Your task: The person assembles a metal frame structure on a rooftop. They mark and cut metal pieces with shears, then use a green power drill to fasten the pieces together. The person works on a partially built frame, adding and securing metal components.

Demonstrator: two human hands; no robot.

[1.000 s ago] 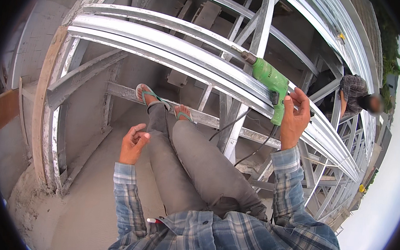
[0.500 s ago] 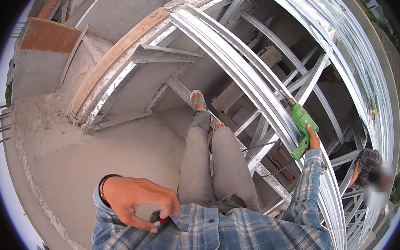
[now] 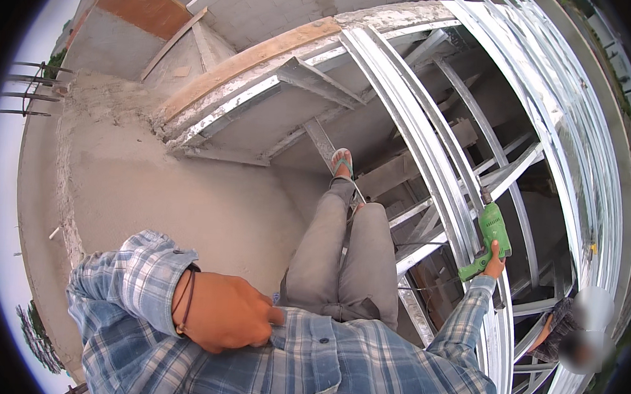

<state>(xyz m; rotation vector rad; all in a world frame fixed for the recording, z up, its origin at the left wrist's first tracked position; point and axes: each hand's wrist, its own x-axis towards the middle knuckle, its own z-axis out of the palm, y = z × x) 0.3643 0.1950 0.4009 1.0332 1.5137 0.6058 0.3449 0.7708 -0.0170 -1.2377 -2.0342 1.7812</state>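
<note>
Left hand (image 3: 225, 313) has risen to the shirt pocket (image 3: 300, 326), fingers pinching inside; at three o'clock, right hand (image 3: 494, 260) stays clamped on the green drill (image 3: 490, 233), steadying it against the steel truss (image 3: 434, 154).

A rough grey concrete slab (image 3: 185, 196) spreads on the left, edged by a long pale wooden plank (image 3: 252, 59); rusty steel bars (image 3: 29, 93) jut at its rim, and another person (image 3: 574, 332) crouches lower right

No packages, labels, signs or screens are visible.
</note>
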